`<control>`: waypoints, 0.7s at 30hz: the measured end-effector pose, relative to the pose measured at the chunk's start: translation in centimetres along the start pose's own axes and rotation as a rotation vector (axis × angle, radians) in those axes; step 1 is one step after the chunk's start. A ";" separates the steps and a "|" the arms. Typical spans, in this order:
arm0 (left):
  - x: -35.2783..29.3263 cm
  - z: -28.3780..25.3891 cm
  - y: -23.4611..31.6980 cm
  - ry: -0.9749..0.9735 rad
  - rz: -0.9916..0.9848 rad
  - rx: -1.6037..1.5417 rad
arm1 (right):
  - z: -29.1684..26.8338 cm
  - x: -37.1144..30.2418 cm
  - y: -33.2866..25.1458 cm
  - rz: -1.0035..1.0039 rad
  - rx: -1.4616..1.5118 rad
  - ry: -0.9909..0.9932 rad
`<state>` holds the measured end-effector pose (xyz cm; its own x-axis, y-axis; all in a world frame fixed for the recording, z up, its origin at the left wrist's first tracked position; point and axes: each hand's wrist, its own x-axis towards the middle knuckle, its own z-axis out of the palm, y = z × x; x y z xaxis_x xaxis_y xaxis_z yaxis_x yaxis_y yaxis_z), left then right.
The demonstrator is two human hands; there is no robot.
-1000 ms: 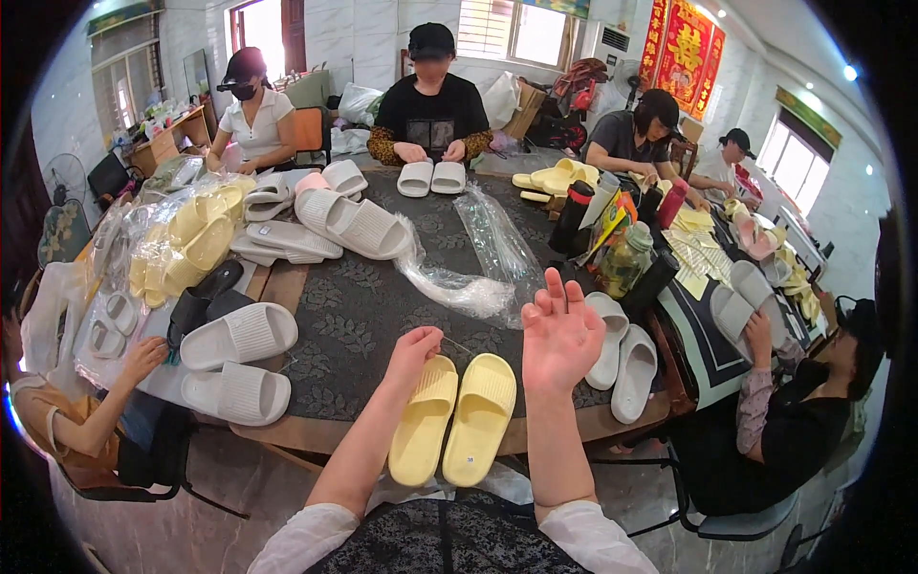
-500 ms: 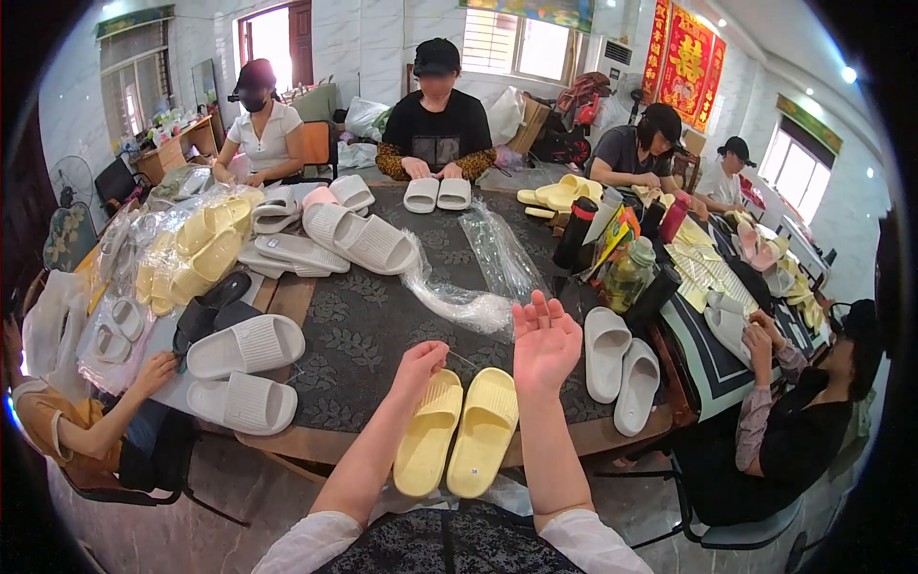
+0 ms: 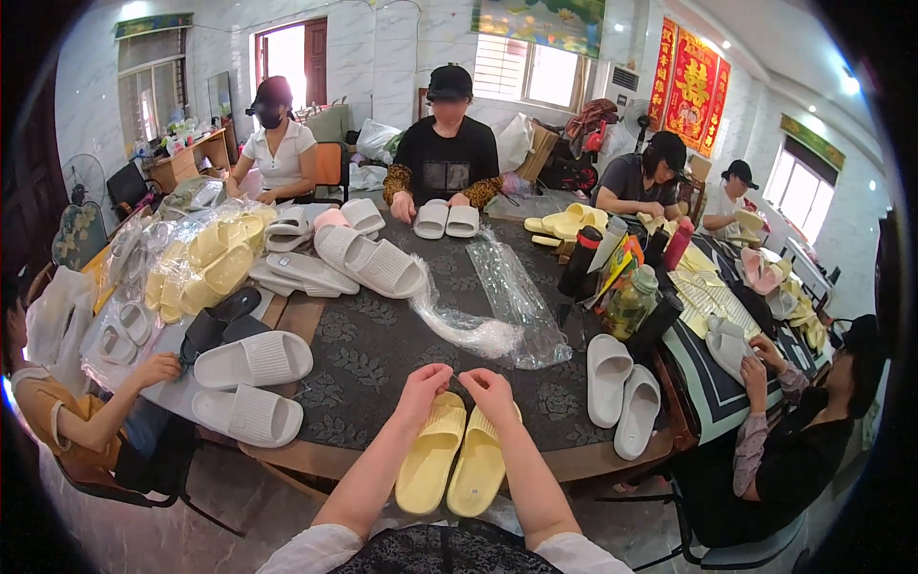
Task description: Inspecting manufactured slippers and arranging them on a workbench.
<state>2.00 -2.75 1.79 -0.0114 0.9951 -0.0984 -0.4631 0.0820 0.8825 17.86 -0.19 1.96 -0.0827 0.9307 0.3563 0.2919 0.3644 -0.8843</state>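
Note:
A pair of yellow slide slippers (image 3: 451, 462) lies side by side at the near edge of the round table (image 3: 373, 359). My left hand (image 3: 425, 383) and my right hand (image 3: 488, 391) hover close together just above the slippers' far ends, fingertips pinched toward each other. Whether something thin is held between them I cannot tell. A crumpled clear plastic bag (image 3: 492, 320) lies just beyond my hands.
Several other people sit around the table handling slippers. White slippers lie at left (image 3: 251, 386) and right (image 3: 622, 392). Bagged yellow slippers (image 3: 206, 263) are stacked at far left. Bottles and a jar (image 3: 631, 297) stand at the right.
My right hand, raised and spread open before, has come down. Both hands have drawn together over the yellow slippers with fingers pinched.

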 end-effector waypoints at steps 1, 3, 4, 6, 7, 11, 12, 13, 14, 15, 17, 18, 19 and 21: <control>0.1 -0.2 0.0 0.015 0.010 0.001 | 0.0 -0.2 -0.3 0.152 0.064 -0.150; 0.2 -0.3 -0.1 0.032 0.013 0.002 | -0.3 -0.2 -0.5 0.184 0.132 -0.153; 0.3 -0.3 -0.1 0.032 0.038 -0.007 | -0.5 -0.2 -0.3 0.172 0.197 -0.187; 0.4 -0.1 -0.1 0.036 0.061 -0.019 | -0.4 -0.4 0.0 0.145 0.241 -0.213; 0.4 0.1 -0.1 0.044 0.074 0.042 | -0.5 -0.5 0.1 0.147 0.239 -0.216; 0.1 0.2 0.1 0.035 0.086 0.250 | -0.7 -0.4 0.1 0.123 0.231 -0.174; 0.0 0.3 0.1 0.042 0.086 0.246 | -0.8 -0.5 0.2 0.130 0.259 -0.167; 0.0 0.3 0.1 0.036 0.082 0.236 | -0.8 -0.5 0.3 0.131 0.257 -0.175; 0.0 0.4 0.1 0.032 0.079 0.224 | -0.7 -0.3 0.5 0.063 0.199 -0.111; 0.0 0.7 0.0 0.048 0.078 0.216 | -0.5 -0.4 0.6 -0.003 0.142 -0.056; -0.2 0.3 0.1 0.057 0.140 0.107 | -0.4 -0.4 -2.0 -0.327 -0.153 0.166; 0.1 -0.7 0.1 0.025 0.135 0.029 | -0.6 -0.5 -3.5 -0.338 -0.183 0.198; -0.3 -0.9 1.1 0.046 0.139 0.022 | -1.2 -0.7 -4.8 -0.343 -0.218 0.242; -1.5 -1.2 3.2 0.003 0.368 -0.021 | -2.0 -1.7 -6.0 -0.307 -0.185 0.190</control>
<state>-0.56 -4.00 4.16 -0.1828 0.9576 0.2229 -0.4453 -0.2828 0.8496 18.19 -3.98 7.30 -0.0206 0.7509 0.6601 0.4490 0.5969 -0.6650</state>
